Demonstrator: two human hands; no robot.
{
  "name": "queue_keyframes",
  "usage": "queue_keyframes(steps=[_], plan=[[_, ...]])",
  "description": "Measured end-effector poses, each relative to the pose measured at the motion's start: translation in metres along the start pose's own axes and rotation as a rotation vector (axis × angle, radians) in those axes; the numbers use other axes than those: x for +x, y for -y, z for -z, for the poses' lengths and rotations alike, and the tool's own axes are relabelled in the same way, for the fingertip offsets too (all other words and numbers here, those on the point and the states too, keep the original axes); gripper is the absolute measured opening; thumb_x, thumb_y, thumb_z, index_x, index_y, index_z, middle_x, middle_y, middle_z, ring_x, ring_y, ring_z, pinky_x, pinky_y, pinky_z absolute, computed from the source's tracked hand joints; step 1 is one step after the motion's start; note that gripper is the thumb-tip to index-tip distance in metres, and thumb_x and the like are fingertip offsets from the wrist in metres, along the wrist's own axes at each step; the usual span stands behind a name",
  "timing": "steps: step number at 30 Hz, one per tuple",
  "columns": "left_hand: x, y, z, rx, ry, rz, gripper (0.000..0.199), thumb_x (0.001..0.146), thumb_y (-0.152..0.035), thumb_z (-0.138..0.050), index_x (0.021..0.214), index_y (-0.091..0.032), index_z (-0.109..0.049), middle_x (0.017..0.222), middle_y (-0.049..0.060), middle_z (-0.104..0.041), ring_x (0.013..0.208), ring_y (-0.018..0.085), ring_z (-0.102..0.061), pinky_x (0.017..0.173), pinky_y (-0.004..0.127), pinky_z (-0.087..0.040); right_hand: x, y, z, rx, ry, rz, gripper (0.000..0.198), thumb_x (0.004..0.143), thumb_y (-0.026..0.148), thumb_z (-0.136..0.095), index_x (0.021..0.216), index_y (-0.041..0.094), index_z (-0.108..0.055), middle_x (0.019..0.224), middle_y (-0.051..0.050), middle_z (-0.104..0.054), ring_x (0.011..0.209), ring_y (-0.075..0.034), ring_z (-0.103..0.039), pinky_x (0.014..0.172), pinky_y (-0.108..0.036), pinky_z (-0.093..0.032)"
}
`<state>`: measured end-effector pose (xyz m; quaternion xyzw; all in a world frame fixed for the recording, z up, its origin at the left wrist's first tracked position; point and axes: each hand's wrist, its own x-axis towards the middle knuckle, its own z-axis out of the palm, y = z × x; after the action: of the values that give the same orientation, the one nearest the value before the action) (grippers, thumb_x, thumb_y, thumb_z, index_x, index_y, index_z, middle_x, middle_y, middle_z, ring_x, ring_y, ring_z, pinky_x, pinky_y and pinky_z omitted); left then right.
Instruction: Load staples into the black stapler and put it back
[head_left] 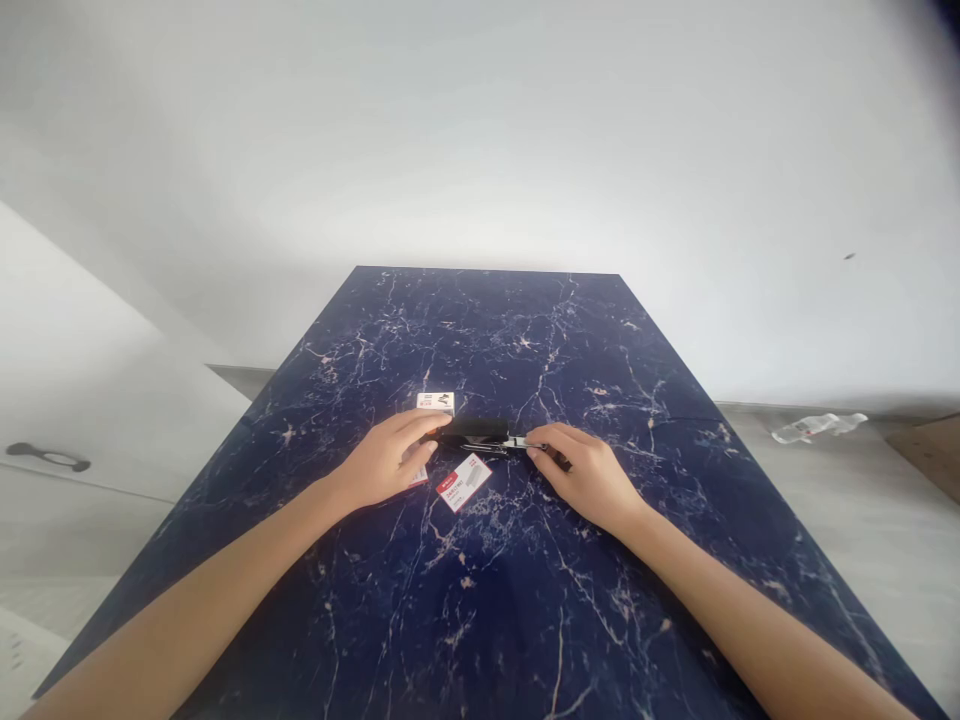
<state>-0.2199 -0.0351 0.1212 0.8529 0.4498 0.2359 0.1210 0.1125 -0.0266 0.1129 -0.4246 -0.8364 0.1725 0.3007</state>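
Note:
A black stapler lies sideways on the table between my two hands, with a silver metal part sticking out at its right end. My left hand is closed around the stapler's left end. Fingers of my right hand pinch the tip of the metal part. Just in front of the stapler is a small red-and-white box, turned at an angle. Behind my left fingers stands another small white box with a printed picture. Under my left hand, a red-and-white piece is mostly hidden.
The table has a dark blue marbled top and narrows toward a pale wall. On the floor at the right are a clear plastic bottle and a brown cardboard box. A dark handle shows at the left.

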Motion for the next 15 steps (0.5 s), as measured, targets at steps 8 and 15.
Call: queue_keyframes(steps=[8, 15], plan=[[0.002, -0.001, 0.002, 0.012, -0.146, -0.086, 0.037, 0.103, -0.024, -0.049, 0.138, -0.025, -0.062, 0.134, 0.008, -0.068, 0.125, 0.024, -0.064, 0.108, 0.044, -0.053, -0.001, 0.004, 0.002, -0.1, -0.081, 0.011, 0.016, 0.101, 0.025, -0.055, 0.11, 0.024, -0.068, 0.114, -0.008, -0.072, 0.093, -0.022, -0.071, 0.078, -0.036, -0.059], [0.004, 0.005, 0.009, 0.027, -0.223, -0.004, 0.021, 0.097, -0.025, -0.055, 0.111, -0.022, -0.071, 0.106, 0.008, -0.071, 0.102, 0.024, -0.066, 0.092, 0.041, -0.056, -0.019, 0.048, -0.008, -0.263, 0.006, -0.171, 0.01, 0.096, 0.03, -0.058, 0.104, 0.023, -0.056, 0.111, -0.012, -0.07, 0.085, -0.027, -0.07, 0.066, -0.038, -0.056]])
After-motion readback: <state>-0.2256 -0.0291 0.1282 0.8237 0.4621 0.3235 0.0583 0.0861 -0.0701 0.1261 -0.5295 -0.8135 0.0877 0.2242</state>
